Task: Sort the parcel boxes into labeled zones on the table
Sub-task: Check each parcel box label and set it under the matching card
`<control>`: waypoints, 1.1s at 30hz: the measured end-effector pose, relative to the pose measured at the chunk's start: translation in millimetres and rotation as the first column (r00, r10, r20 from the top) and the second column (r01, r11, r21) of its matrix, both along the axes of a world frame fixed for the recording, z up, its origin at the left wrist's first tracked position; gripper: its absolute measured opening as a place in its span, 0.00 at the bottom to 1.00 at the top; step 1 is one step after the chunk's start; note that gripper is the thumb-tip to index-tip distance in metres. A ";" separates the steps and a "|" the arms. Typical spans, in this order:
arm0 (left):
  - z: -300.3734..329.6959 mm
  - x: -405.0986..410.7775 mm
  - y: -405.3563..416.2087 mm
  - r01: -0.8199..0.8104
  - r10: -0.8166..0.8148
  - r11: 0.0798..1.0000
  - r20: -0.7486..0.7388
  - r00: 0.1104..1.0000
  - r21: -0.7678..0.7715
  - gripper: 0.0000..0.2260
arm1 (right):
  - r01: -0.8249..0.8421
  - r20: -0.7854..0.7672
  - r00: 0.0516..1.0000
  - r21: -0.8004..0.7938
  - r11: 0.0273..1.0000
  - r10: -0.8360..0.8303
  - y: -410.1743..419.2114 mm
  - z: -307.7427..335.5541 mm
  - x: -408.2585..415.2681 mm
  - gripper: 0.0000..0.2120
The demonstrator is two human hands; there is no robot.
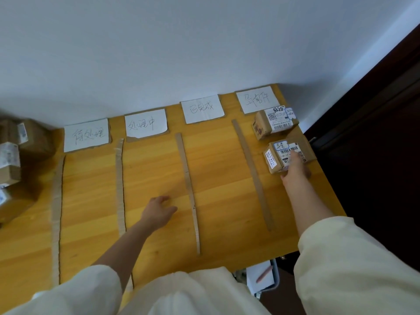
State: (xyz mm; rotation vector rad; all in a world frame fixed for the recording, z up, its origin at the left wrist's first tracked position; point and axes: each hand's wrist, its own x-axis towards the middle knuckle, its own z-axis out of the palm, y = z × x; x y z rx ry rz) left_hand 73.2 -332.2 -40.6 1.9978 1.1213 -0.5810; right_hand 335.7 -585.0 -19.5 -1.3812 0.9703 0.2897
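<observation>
Four white handwritten zone labels stand along the back of the wooden table point(159, 173), split by cardboard strips point(189, 187). In the rightmost zone, under its label point(258, 98), sit two small brown parcel boxes: one at the back point(273, 122) and a nearer one point(278, 155). My right hand point(295, 169) is on the near side of the nearer box, thumb low at the box's front and fingers on its top. My left hand point(159, 211) rests with loosely spread fingers on the table in the second zone, holding nothing.
A pile of several unsorted brown parcels point(13, 164) lies at the table's left edge. The white wall runs behind the labels. The table's right edge point(327, 178) drops to a dark floor. A container with paper and a pen point(263, 276) sits below the front edge.
</observation>
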 end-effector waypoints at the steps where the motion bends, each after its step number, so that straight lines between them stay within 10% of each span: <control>1: 0.5 1.0 -1.5 0.000 0.000 1.000 -0.006 1.000 0.008 0.24 | -0.011 -0.019 1.000 -0.005 1.000 0.011 1.9 -1.4 0.4 0.26; 26: 7.0 -10.1 -3.3 -0.056 0.060 0.997 0.069 0.996 -0.062 0.22 | -0.040 0.003 0.999 -0.116 0.992 0.041 49.1 25.3 -35.1 0.31; 33: 9.2 -38.1 12.0 -0.221 0.241 0.968 0.218 0.946 -0.116 0.16 | -0.520 -0.105 0.837 0.156 0.840 0.538 113.7 34.5 -108.6 0.08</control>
